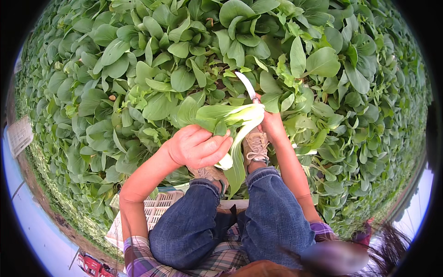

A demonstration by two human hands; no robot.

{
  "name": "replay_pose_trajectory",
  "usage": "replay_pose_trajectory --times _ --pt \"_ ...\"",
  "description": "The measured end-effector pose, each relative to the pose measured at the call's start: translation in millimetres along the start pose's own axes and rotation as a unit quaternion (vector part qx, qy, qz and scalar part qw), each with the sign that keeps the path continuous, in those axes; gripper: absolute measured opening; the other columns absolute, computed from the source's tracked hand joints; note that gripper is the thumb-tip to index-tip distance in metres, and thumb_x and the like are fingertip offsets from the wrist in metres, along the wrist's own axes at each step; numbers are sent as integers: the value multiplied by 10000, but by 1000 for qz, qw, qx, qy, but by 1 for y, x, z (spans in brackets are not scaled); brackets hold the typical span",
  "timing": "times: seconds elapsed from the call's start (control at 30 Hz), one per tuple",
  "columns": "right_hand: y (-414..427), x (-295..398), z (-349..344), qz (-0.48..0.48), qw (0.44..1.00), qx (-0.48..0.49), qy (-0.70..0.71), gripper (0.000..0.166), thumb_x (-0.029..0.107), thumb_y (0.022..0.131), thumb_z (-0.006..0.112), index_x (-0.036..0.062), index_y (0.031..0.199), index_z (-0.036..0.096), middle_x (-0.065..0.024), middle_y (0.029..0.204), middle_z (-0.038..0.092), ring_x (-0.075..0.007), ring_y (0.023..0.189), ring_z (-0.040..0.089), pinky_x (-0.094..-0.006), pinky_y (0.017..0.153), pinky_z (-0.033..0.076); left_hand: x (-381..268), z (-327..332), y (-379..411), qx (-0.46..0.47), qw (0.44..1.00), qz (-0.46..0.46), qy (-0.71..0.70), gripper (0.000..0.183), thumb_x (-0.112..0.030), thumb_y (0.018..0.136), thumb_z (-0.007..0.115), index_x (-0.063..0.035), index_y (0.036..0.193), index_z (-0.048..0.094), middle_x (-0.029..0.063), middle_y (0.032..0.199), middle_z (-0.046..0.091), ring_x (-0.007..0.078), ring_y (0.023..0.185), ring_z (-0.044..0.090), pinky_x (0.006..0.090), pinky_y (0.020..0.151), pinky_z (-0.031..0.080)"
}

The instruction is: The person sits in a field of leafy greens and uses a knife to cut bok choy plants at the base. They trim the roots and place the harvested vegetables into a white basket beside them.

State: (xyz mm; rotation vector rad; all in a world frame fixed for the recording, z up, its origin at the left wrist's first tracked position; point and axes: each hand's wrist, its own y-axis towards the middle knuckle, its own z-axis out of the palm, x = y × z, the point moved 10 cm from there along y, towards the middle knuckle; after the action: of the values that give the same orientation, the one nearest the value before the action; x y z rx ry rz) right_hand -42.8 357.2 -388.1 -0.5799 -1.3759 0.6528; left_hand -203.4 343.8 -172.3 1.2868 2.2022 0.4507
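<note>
My left hand (204, 145) has its fingers curled around bok choy. A white bok choy base (225, 162) shows below those fingers. Another head of bok choy (247, 117) lies between both hands, its pale stalks towards the right and its green leaves towards the left. One of its long leaves (237, 169) hangs down between my shins. My right hand (271, 123) is at the base of this head and grips a knife with a short curved blade (245, 83), which points up and left over the plants. The stalks hide most of the right fingers and the handle.
Dense bok choy plants (114, 86) surround my shoes (256, 147). Beside my left leg stands a white slatted plastic crate (162, 207). A pale crate (19, 136) lies at the far left edge. A red vehicle (91, 265) appears at the bottom left.
</note>
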Motion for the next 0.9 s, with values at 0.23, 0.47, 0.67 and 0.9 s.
replay_pose_trajectory --times 0.23,0.47,0.67,0.9 --pt "-16 -2 -60 -38 992 -114 32 221 245 959 497 89 1092 579 30 692 570 -42 440 440 -183 366 305 -2 55 -7 185 972 -77 -121 370 -84 678 641 -84 1048 636 59 1121 642 144 636 595 263 538 501" --pt "-26 25 -44 -152 965 -113 -180 231 231 958 543 22 1039 599 12 690 542 -33 470 414 -182 436 336 133 39 -14 184 926 -317 94 469 9 679 646 -84 1133 573 89 1210 576 282 846 655 356 691 554" --pt "7 50 39 -176 941 47 -285 392 292 932 570 34 1228 563 -139 962 664 -211 867 641 -307 779 486 154 50 -71 231 907 -284 207 200 -62 686 629 -78 874 564 57 844 556 203 726 628 314 599 532" --pt "91 37 64 26 939 79 -332 403 334 916 565 62 1214 579 -183 1043 655 -324 953 630 -368 837 481 143 42 -88 171 927 -250 222 247 -100 656 631 -83 901 597 24 838 575 170 758 601 275 613 512"
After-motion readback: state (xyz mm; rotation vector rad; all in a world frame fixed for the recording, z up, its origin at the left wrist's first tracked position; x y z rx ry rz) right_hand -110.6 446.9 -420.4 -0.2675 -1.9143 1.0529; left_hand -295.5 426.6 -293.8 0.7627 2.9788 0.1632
